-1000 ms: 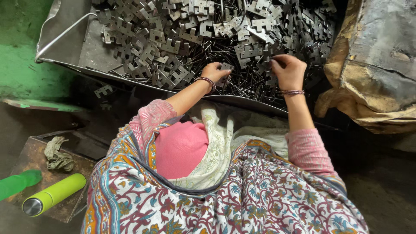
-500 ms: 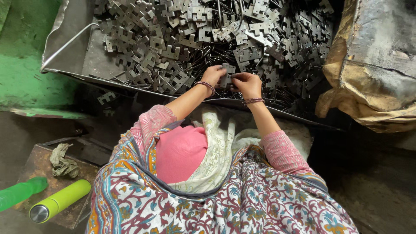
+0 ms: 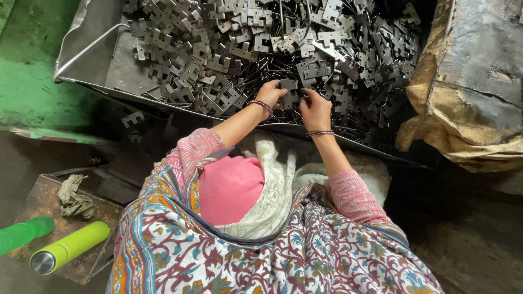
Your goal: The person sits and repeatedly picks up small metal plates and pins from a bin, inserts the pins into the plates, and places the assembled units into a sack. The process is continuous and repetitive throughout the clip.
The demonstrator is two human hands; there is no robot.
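- Far to your left, a lime-green flask [image 3: 70, 247] lies on its side on a rusty low stand [image 3: 32, 204], with a crumpled grey rag [image 3: 74, 197] just above it and a green bottle [image 3: 22, 234] at the frame edge. None of it is near your hands.
- The sheet-metal tray [image 3: 87, 49] slopes in front of you, heaped with notched steel stampings [image 3: 218, 49] and thin dark rods. One stamping [image 3: 132, 118] has fallen below the tray's edge.
- Your left hand [image 3: 271, 93] sits curled at the near edge of the heap, fingers closed onto the left side of a small stack of plates [image 3: 289, 93].
- That stack stands between your two hands, just above the tray's front lip, resting on or barely clear of the loose pile; I cannot tell which.
- Your right hand [image 3: 315, 109] has its fingers bent in on the stack's right side, so both hands pinch it from opposite edges.
- Judging by looks, these plates are stiff, thin and weighty once stacked, with sharp stamped edges and likely an oily, slippery surface. Grip across the flat faces or the plain outer edges, not inside the notches, and keep the stack squared so plates cannot slide apart.
- To your right slumps a worn tan sack [image 3: 463, 92], apart from your hands.
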